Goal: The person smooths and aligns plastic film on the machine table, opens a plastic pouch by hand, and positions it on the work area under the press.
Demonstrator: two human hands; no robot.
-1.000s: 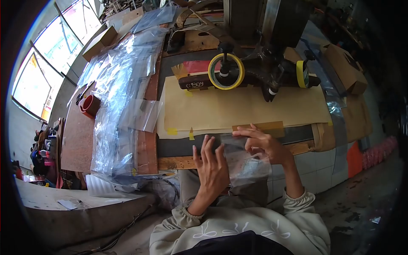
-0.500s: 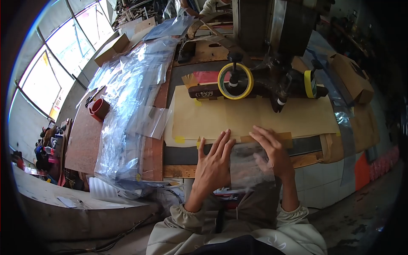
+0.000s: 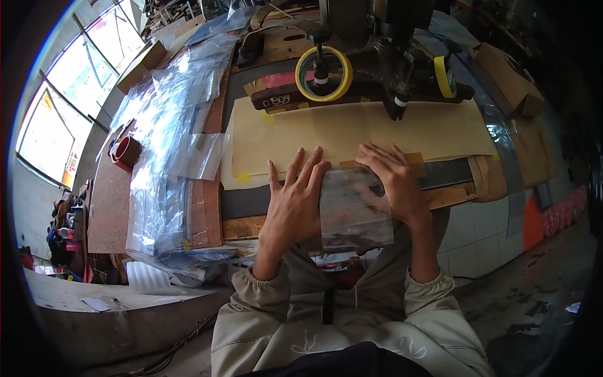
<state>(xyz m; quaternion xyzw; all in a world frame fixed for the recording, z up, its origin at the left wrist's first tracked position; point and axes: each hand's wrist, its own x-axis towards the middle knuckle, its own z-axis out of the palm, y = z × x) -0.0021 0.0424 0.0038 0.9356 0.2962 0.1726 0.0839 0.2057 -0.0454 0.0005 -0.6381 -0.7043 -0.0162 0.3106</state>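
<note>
A clear plastic bag [image 3: 353, 210] lies at the front edge of the workbench, its lower part hanging over the edge. My left hand [image 3: 292, 201] rests flat along the bag's left side with fingers spread. Pressing on the bag's right side is my right hand [image 3: 391, 182], fingers together and pointing toward a small brown strip [image 3: 416, 158]. Both hands sit just in front of the tan paper sheet [image 3: 352, 129] that covers the bench.
A machine [image 3: 377, 56] with yellow tape rolls [image 3: 322, 72] stands behind the paper. A heap of clear plastic bags [image 3: 163, 138] fills the left side, beside a red roll [image 3: 125, 151]. Cardboard boxes [image 3: 505, 78] sit far right. Windows are at left.
Both hands moved forward from near my lap onto the bench, carrying the plastic bag with them. The bag now lies flattened on the bench edge under my palms.
</note>
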